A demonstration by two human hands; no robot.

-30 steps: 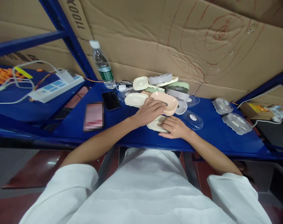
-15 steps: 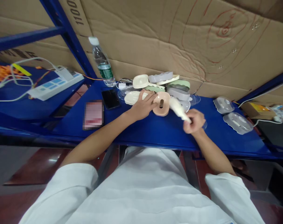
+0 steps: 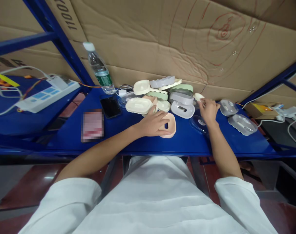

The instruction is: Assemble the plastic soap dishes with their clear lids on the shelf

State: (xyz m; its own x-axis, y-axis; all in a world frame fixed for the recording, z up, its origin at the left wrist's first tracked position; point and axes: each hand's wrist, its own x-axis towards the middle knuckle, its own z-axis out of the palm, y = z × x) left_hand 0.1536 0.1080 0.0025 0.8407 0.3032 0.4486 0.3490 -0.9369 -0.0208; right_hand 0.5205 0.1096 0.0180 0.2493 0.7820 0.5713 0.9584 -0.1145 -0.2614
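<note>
My left hand [image 3: 154, 125] lies over the left side of a peach plastic dish [image 3: 171, 125] with a slot in its middle, fingers gripping its edges. Farther right, my right hand [image 3: 209, 110] pinches a cream plastic piece [image 3: 198, 96], partly hidden by the fingers, beside the pile. Between the hands, a pale grey slotted dish [image 3: 183, 110] rests at the pile's front. A clear lid [image 3: 199, 124] lies just left of my right wrist. Behind my left hand are a cream dish [image 3: 139, 106] and other cream, green and grey dishes, stacked loosely.
Two clear-lidded dishes, one of them a grey one [image 3: 243, 124], sit at the right. At the left are a water bottle [image 3: 102, 76], a black phone [image 3: 110, 107] and a power strip [image 3: 47, 97]. Cardboard [image 3: 138, 42] walls off the back of the blue table [image 3: 138, 144].
My left hand has drawn the peach dish towards me, away from the pile. My right hand has carried the cream piece back and to the right, uncovering the grey slotted dish.
</note>
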